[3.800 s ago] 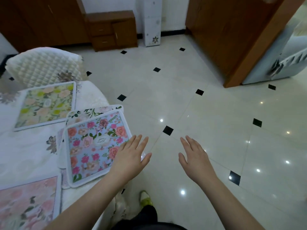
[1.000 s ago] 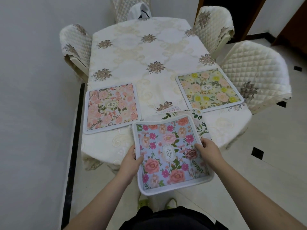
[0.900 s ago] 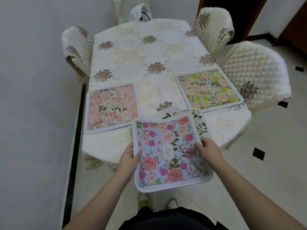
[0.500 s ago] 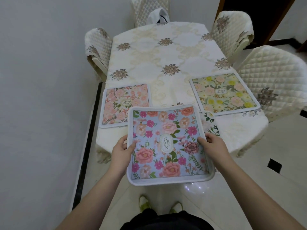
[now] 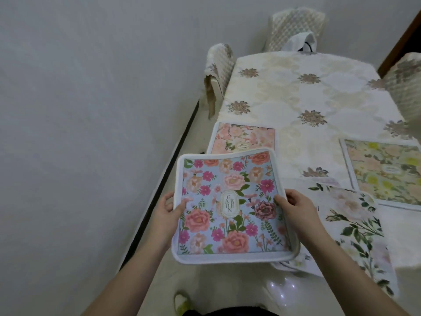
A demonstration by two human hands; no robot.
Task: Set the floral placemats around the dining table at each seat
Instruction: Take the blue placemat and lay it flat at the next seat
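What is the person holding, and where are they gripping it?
The blue floral placemat, gripped at its two side edges: left hand on the left edge, right hand on the right.

quilted chairs, grey wall — tile floor

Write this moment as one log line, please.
blue placemat lifted | left hand, right hand hold sides | three mats on table

Soft, even indoor light fills the frame, casting only faint shadows beneath the blue floral placemat. Overhead lamps glare as small white spots on the glossy floor. Wide-angle distortion bends the wall and stretches the white leafy placemat at right. Distant chairs look soft, and slight blur dulls fine detail throughout.
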